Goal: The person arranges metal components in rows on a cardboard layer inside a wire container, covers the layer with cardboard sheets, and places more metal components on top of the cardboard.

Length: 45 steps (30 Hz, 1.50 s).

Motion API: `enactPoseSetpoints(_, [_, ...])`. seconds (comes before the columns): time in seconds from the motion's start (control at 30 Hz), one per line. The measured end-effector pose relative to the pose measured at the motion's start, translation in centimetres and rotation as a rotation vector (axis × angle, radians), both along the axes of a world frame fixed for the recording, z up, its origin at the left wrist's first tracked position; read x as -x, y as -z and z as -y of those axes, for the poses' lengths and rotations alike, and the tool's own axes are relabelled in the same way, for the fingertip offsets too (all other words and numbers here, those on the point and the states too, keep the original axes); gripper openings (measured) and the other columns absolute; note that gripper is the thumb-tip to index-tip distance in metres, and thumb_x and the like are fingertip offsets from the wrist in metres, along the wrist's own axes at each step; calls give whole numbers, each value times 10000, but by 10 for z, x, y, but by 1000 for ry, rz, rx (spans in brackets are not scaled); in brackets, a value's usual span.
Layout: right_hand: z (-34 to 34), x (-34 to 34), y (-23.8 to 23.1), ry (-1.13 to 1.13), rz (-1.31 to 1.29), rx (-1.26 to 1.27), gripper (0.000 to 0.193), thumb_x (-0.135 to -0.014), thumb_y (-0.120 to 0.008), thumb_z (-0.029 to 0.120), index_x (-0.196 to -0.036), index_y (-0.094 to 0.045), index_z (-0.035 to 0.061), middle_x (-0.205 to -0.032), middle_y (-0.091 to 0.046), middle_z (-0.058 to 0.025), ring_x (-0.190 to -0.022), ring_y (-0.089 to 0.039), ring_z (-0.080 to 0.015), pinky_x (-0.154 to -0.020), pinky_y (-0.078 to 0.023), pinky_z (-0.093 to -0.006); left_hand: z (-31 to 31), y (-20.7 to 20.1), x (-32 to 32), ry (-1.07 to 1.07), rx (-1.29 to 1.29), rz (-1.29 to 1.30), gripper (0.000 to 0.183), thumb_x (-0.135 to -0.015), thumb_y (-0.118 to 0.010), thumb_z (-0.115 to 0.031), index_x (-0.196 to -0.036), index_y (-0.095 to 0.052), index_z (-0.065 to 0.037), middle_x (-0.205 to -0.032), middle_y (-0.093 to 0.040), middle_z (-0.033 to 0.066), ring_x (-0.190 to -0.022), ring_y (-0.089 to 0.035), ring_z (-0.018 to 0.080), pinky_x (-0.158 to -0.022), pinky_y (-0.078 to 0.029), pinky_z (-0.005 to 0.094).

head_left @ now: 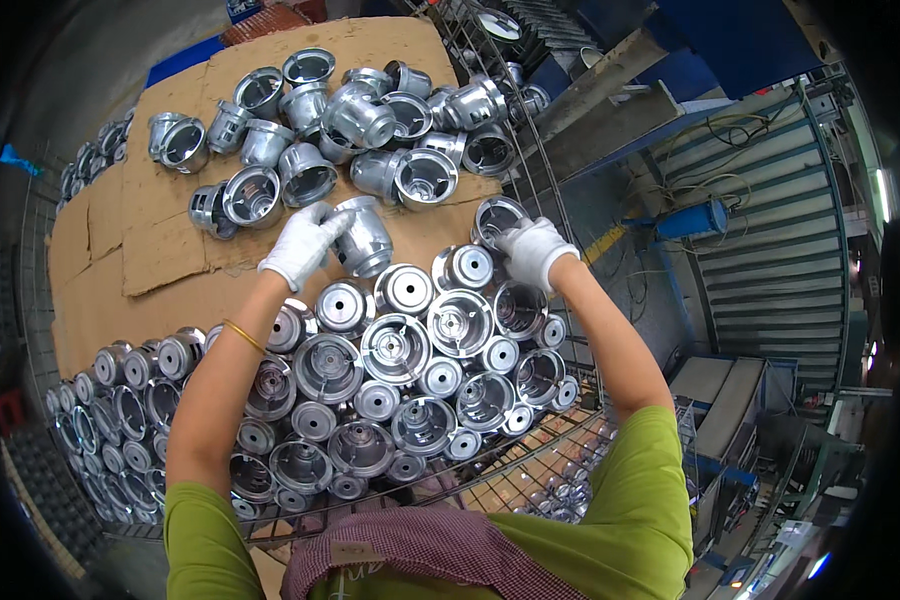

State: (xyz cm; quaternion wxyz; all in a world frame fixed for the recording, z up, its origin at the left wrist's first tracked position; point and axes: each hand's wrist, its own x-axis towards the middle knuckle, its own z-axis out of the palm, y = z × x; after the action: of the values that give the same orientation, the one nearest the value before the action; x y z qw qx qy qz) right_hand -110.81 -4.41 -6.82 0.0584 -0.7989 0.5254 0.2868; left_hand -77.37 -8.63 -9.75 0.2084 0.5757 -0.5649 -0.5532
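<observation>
My left hand (302,245), in a white glove, grips a shiny metal cup-shaped housing (364,238) by its side. That housing leans over the cardboard (185,272), just behind the stacked rows. At the right end of the rows, my white-gloved right hand (536,252) has its fingers on the rim of another metal housing (496,216), whose open mouth faces me. Right in front of both hands stand closely packed housings (397,347), some with the mouth showing, some with the holed base showing. My right fingertips are partly hidden inside the rim.
A loose heap of similar housings (360,118) lies on the cardboard farther back. A wire cage (535,150) edges the load at right and in front. Beyond it at right are a blue cylinder (692,220), loose cables and a ribbed metal panel (760,190).
</observation>
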Motion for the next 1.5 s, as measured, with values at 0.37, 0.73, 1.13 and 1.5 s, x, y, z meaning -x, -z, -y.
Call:
enactPoseSetpoints(0.37, [31,-9,-37,177,400,47,389,-798,-631,280,-1141,-626,98,-1106,-634,-165,-1008,-607,-329,-889,-485,-388,6,19,-10,-81,-71,1,445,-881,-603,-392,-1021,-608,30,-745,-595,93,-521,-514,137,-475,-417,291])
enactPoseSetpoints(0.73, [67,-59,12,-156,367,168,219,-808,-583,189,-995,-697,172,-910,-686,-106,-900,-651,-296,-797,-509,-409,27,49,20,-16,-425,-35,446,-921,-520,-475,-857,-617,-45,-605,-527,42,-465,-454,125,-416,-358,294])
enactPoseSetpoints(1.13, [71,-52,1,391,506,244,483,-806,-631,458,-1058,-649,46,-1050,-645,-197,-978,-616,-352,-856,-486,-409,-3,4,38,290,362,587,705,-781,-615,-572,-1304,-491,-116,-1241,-530,208,-1120,-535,373,-942,-443,423])
enactPoseSetpoints(1.5, [80,-51,29,134,466,-126,402,-760,-678,364,-1068,-650,108,-1040,-666,-149,-960,-632,-340,-837,-493,-408,10,11,-45,427,369,317,720,-599,-797,-373,-1192,-539,-56,-1208,-535,200,-1139,-518,341,-987,-416,384])
